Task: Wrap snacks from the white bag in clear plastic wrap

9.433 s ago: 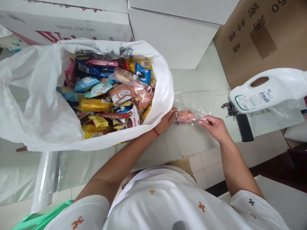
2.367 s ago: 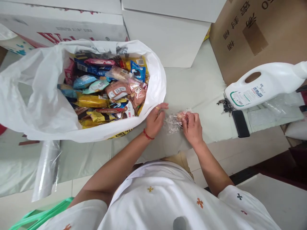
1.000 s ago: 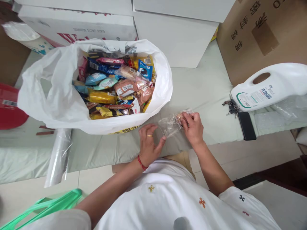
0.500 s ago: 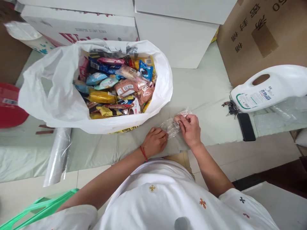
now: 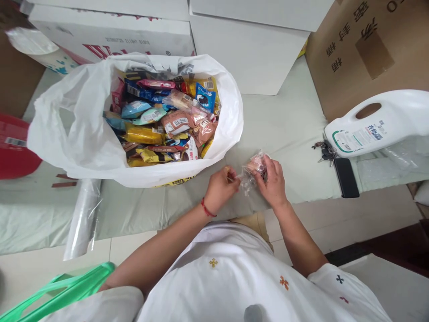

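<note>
Near the table's front edge lies a clear plastic bag (image 5: 248,182) with small pinkish-brown contents at its far end; what they are I cannot make out. My right hand (image 5: 271,181) is closed over the filled end. My left hand (image 5: 222,187), with a red cord at the wrist, pinches the loose end of the same bag. Just beyond and to the left stands a large white plastic carrier bag (image 5: 231,129), wide open, full of wrapped snacks (image 5: 177,121) in yellow, blue, pink and brown packets.
White cartons (image 5: 248,53) line the back, with a brown cardboard box (image 5: 368,67) at right. A white detergent bottle (image 5: 378,123), keys (image 5: 325,151) and a black phone (image 5: 346,178) lie on the right. A clear plastic roll (image 5: 80,223) overhangs the table's front edge at left.
The clear bag, stretched between both hands before, is now bunched around its contents under my right hand. My left hand has lifted slightly and moved from lying on the bag to pinching its end.
</note>
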`<state>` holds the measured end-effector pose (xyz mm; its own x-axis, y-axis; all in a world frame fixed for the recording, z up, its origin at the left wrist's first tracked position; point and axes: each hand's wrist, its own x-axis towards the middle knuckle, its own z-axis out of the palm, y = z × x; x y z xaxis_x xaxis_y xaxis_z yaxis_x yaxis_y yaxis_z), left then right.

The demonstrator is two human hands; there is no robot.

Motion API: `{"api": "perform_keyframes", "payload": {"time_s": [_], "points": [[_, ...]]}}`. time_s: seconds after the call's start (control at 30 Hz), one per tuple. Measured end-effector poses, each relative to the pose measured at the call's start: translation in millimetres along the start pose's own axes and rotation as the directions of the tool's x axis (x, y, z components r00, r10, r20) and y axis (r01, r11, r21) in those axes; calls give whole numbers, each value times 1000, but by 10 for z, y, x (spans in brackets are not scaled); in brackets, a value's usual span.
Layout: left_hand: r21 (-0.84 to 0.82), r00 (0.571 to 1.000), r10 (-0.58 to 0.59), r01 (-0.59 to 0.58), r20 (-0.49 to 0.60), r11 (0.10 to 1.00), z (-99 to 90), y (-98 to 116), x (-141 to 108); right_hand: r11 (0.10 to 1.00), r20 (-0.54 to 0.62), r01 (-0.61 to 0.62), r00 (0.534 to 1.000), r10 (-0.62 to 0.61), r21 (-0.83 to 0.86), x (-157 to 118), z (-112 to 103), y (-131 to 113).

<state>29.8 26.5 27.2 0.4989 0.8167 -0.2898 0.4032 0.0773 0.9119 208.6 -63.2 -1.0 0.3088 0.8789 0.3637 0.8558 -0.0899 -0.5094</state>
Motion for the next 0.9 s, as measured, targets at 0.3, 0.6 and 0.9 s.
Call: {"api": "perform_keyframes", "payload": {"time_s": [0.3, 0.6, 0.9], "points": [[-728, 893, -243, 449, 378, 518, 221, 543, 565, 996, -9, -20, 1000, 21, 84, -20, -87, 33], [-614, 967, -101, 229, 236, 756, 470, 306, 549, 913, 71, -229, 973, 218, 338, 30, -36, 98], [-231, 940, 311, -274, 141, 933, 252, 170, 291, 838, 89, -277, 960, 267, 470, 58, 77, 198]]}}
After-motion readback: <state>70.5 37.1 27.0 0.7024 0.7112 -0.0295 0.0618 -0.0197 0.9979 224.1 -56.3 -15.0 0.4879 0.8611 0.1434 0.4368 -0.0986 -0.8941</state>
